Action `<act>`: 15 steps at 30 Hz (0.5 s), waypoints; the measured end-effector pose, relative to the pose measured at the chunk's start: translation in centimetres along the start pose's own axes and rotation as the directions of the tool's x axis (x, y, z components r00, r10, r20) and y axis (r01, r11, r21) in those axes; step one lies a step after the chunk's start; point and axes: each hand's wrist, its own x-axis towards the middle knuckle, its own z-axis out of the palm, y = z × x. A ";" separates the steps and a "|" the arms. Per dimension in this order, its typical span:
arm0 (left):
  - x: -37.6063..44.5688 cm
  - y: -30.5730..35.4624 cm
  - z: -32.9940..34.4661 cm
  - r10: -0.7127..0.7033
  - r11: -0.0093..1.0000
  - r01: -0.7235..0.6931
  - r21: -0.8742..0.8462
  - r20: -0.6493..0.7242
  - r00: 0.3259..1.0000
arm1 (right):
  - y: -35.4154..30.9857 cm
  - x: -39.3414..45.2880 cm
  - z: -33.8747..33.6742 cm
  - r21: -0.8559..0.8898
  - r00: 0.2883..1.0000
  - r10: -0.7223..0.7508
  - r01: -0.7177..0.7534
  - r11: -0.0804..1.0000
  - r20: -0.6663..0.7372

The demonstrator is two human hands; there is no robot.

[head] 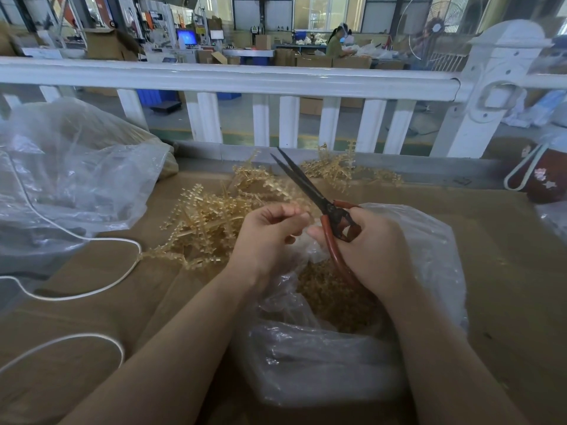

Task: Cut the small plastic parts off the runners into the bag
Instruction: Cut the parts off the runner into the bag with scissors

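no readable text, far yellow warning sign [254, 28] too small

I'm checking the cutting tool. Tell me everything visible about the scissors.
The long scissors with dark metal blades and red-coated loop handles are gripped at the handles by the right hand, above the clear plastic bag. The narrow blades are slightly parted, pointing up and away to the left over the pile of amber plastic runners.

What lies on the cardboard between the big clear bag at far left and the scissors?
In the head view, a heap of amber plastic runners fills that stretch, between the clear bag and red-handled scissors.
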 end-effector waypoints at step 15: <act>0.1 0.2 0.3 -0.112 0.994 0.112 -0.001 0.062 0.992 | 0.0 0.8 0.5 0.329 0.971 0.208 -0.234 0.915 0.114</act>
